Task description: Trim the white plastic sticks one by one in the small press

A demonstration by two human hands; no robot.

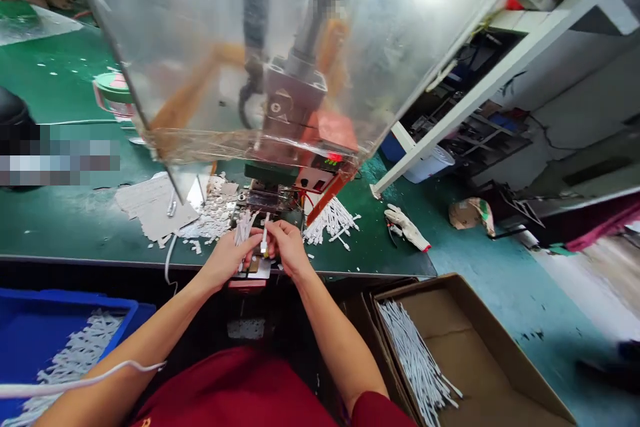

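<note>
My left hand (234, 252) is closed around a small bunch of white cables (245, 227), their ends pointing up and away from me. Close beside it, my right hand (287, 245) pinches a single white cable (265, 235) with a squarish connector at its near end. Both hands are at the table's front edge, just before a small bench machine (264, 197). An orange-red control box (327, 147) with a lit display stands on the machine's right side. Fingers partly hide the held cables.
A clear plastic shield (200, 80) hangs over the machine. White cables (330, 220) lie right of it, small white pieces (217, 210) left. A glove (407, 228) rests farther right. A blue bin (115, 320) and a cardboard box (480, 347), both with cables, flank me.
</note>
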